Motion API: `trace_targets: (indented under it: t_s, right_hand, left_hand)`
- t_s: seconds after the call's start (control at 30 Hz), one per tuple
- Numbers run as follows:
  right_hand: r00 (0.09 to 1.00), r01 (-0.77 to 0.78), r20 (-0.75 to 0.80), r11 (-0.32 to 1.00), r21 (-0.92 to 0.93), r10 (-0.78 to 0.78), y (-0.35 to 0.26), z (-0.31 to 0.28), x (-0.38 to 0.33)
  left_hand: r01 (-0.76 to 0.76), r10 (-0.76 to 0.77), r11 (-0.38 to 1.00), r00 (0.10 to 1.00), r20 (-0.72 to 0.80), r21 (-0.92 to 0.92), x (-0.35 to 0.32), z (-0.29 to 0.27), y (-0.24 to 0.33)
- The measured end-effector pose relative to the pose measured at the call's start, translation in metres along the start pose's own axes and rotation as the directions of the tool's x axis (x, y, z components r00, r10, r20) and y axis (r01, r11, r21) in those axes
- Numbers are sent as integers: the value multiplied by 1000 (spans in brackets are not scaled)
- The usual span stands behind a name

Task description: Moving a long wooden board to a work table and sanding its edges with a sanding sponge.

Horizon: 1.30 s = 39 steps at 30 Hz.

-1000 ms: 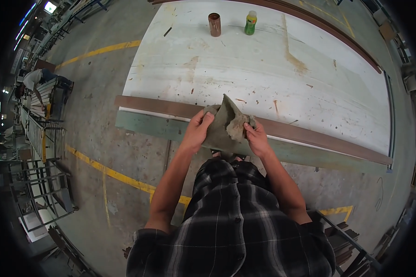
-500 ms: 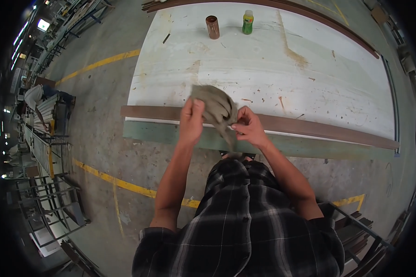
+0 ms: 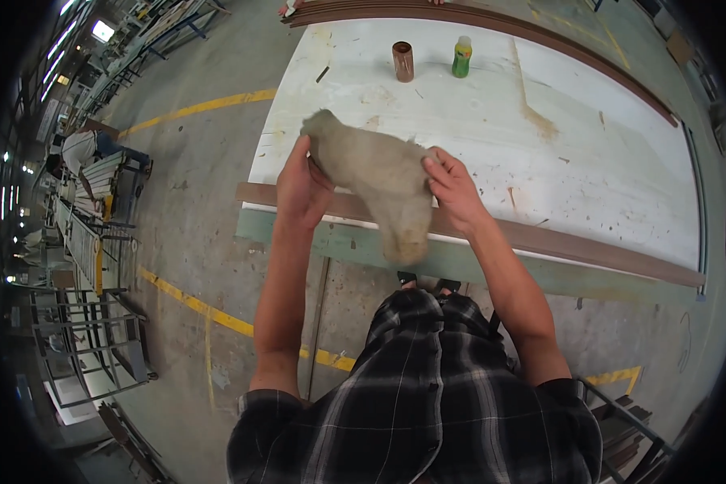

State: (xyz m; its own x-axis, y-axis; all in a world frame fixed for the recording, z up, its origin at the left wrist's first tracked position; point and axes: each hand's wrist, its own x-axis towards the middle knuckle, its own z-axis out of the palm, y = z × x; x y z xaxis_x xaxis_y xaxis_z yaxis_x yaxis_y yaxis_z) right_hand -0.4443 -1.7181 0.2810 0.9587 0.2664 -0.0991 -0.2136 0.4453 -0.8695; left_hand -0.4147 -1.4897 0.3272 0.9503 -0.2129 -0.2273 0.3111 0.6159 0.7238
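I see left hand (image 3: pixel 300 192) and right hand (image 3: pixel 458 194) part-closed, pinching opposite sides of the grey cloth (image 3: pixel 373 161), likely to keep it spread; loose end hangs in front of the brown strip (image 3: pixel 557 242).

Left grip (image 3: pixel 305 187) raised, thumb (image 3: pixel 302 148) pointing up, digits clasping; left forearm (image 3: pixel 285 282) near upright, left wrist (image 3: pixel 296 224) close to straight; right grip (image 3: pixel 457 192) closed in pinch, fingertips (image 3: pixel 431 164) aimed up and left; right forearm (image 3: pixel 510 292) bare, slanting up and left; grips apart, similar height.
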Motion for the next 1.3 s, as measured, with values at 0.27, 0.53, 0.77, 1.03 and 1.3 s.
trace_targets:
  t_s: [0.27,0.53,0.77,1.03,1.3]
  right_hand:
    - [961,-127,-265,981,-148,84,37,-49,-34]
    - [964,-152,-244,968,-198,102,9,-56,-61]
    - [987,40,-65,610,-792,-148,-22,-29,-82]
    - [987,83,-48,740,-668,-154,-30,-28,-76]
    - [993,74,-78,980,-183,-89,-27,-24,-46]
  left_hand:
    - [222,-173,922,969,-178,317,-12,-41,-151]
    - [-70,63,738,997,35,671,-20,-45,-133]
    - [-537,429,-16,759,491,844,-68,4,-86]
    - [-461,334,-61,826,454,885,-77,-4,-64]
    - [-100,17,750,991,132,654,-33,10,-41]
